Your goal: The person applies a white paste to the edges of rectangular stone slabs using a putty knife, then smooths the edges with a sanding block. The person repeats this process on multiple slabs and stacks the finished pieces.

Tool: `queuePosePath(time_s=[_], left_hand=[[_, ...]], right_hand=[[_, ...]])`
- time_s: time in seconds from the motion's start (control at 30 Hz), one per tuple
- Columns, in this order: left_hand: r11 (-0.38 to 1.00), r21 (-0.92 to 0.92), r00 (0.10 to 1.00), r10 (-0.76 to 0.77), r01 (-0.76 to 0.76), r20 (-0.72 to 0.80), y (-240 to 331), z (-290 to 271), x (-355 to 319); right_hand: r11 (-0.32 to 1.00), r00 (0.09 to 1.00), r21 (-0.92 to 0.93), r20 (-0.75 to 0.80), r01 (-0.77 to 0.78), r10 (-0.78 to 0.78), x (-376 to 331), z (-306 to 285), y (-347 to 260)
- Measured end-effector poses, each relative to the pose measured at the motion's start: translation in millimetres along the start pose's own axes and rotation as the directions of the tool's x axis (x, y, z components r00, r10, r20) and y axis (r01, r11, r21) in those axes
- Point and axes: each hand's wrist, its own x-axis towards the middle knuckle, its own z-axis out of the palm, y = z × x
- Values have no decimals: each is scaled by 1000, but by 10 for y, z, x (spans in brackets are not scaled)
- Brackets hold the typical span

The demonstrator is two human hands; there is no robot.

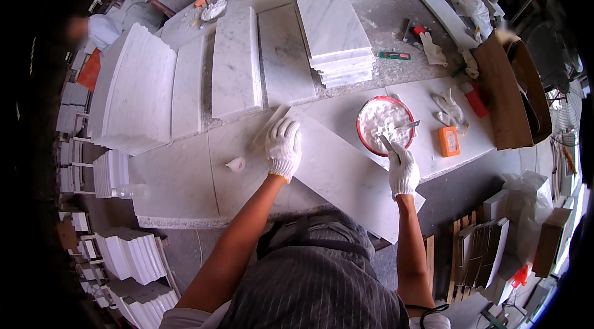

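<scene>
My right hand (403,173), in a white knit glove, is closed around a putty knife (386,142). Its blade is at the near rim of a red-rimmed bowl (359,131) of white paste (380,120). A second metal blade (406,126) stands in the paste. Below the bowl, a long pale marble slab (352,177) lies slantwise, its near end past the table's front edge. My left hand (284,145), gloved too, rests on the slab's far left part, fingers stretched forward. What its palm touches is hidden. A small white lump (236,164) sits left of it.
Marble slabs (331,10) are stacked at the back, with a tall stack (137,81) on the left. An orange box (449,141), loose gloves (450,110) and a cardboard box (507,90) stand at right. A person (102,32) is at far left.
</scene>
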Motion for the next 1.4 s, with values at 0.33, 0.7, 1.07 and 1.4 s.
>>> queuePosePath(time_s=[0.33,0.7,1.07,1.4], left_hand=[[1000,7,1000,0,0,4,18,-25,14],[1000,1,1000,-3,3,10,13,-51,29],[1000,-16,1000,-5,4,-3,13,-49,28],[996,-87,1000,21,-22,-19,2,-78,29]], right_hand=[[929,956,248,175,-275,236,61,66,164],[726,910,571,366,-383,193,24,-105,105],[644,816,572,558,-508,147,-621,338,-397],[962,951,125,167,241,-260,-793,478,-731]])
